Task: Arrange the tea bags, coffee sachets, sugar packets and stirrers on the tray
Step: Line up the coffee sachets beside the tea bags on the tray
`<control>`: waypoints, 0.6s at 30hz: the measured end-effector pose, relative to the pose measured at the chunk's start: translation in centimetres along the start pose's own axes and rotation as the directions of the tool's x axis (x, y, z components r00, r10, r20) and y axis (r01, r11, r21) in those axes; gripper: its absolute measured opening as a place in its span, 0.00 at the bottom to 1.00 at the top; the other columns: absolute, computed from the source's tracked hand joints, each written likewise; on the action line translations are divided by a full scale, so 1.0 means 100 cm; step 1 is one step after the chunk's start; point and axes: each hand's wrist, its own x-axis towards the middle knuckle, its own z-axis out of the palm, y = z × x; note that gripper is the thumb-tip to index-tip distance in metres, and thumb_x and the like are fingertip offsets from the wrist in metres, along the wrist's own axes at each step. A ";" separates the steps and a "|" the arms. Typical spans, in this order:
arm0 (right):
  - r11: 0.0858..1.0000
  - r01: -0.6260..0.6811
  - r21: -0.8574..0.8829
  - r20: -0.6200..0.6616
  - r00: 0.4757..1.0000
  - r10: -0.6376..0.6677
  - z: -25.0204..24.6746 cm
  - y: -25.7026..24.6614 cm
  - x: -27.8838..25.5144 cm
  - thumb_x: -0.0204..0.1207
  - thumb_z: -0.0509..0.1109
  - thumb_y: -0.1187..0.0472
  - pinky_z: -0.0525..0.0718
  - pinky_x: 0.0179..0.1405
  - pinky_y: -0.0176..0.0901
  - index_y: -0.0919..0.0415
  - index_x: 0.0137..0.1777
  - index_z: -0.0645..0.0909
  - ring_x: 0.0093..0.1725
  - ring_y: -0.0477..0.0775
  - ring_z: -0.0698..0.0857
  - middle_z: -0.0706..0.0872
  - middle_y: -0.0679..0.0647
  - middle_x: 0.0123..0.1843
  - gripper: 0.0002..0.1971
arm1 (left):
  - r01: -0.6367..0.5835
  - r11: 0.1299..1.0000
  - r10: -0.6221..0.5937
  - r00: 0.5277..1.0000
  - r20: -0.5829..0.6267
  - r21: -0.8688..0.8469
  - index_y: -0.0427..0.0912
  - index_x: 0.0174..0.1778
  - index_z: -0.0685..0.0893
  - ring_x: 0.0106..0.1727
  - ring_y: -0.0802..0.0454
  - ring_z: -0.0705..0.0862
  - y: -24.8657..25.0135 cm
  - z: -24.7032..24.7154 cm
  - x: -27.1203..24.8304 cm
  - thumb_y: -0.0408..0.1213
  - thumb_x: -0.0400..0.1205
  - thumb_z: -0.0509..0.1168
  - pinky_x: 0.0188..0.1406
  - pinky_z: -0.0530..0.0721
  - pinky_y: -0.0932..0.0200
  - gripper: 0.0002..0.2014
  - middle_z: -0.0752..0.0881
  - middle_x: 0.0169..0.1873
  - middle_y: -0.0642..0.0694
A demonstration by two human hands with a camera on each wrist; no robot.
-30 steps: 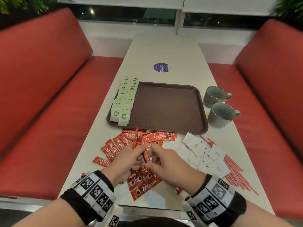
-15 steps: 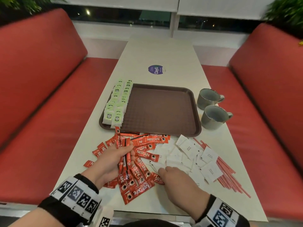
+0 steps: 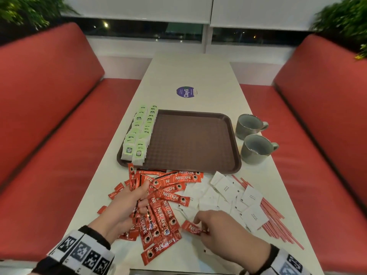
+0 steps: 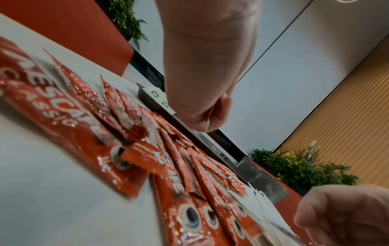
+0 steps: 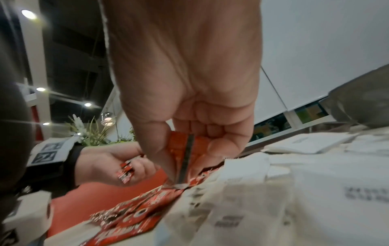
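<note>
The left hand point(image 3: 127, 203) is raised just above the table point(image 3: 190, 76), fingers curled round a small bundle of coffee sachets point(image 3: 137, 187) that stands upright from its fist. The right hand point(image 3: 216, 229) reaches down with its palm to the table and pinches one sachet point(image 3: 190, 228) at the near edge of the loose red pile, short of the tray point(image 3: 236, 155).

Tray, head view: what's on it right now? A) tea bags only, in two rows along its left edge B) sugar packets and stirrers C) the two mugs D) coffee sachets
A: the tea bags sit in two rows on the left side of the tray; the coffee sachets, sugar packets and stirrers all lie on the table in front of it, and the mugs stand to its right.
</note>
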 end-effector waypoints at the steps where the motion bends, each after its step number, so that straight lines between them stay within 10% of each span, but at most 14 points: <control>1: 0.999 -0.008 0.048 -0.002 1.000 0.008 -0.004 0.002 -0.001 0.75 0.64 0.61 0.75 0.44 0.37 0.50 0.62 0.79 0.45 0.45 0.79 0.82 0.44 0.45 0.16 | -0.009 1.000 0.009 1.000 -0.007 0.015 0.45 0.34 0.69 0.19 0.58 0.65 0.000 -0.001 -0.001 0.42 0.76 0.68 0.14 0.66 0.67 0.13 0.67 0.21 0.51; 8: 0.920 0.031 0.390 -0.266 0.961 0.081 -0.029 0.015 0.005 0.72 0.73 0.65 0.76 0.39 0.28 0.40 0.41 0.78 0.38 0.37 0.80 0.83 0.43 0.35 0.14 | -0.113 0.985 0.105 0.992 0.068 0.132 0.47 0.29 0.69 0.20 0.58 0.62 0.002 0.004 -0.010 0.45 0.73 0.70 0.17 0.64 0.67 0.16 0.65 0.22 0.51; 12: 0.942 0.257 0.216 -0.500 0.858 -0.119 -0.036 -0.001 0.013 0.73 0.71 0.66 0.77 0.41 0.29 0.44 0.38 0.76 0.43 0.40 0.80 0.81 0.39 0.38 0.13 | -0.179 0.958 0.130 0.968 0.215 0.223 0.41 0.31 0.76 0.21 0.56 0.63 0.006 0.027 -0.021 0.45 0.74 0.70 0.19 0.64 0.67 0.14 0.70 0.22 0.48; 18: 0.879 0.475 0.041 -0.488 0.777 -0.398 -0.044 -0.026 0.023 0.73 0.67 0.59 0.73 0.38 0.25 0.45 0.46 0.76 0.39 0.31 0.74 0.72 0.35 0.41 0.06 | -0.301 0.877 0.204 0.939 0.277 0.374 0.39 0.32 0.82 0.19 0.57 0.66 0.026 0.046 -0.036 0.44 0.68 0.75 0.22 0.65 0.62 0.12 0.78 0.22 0.47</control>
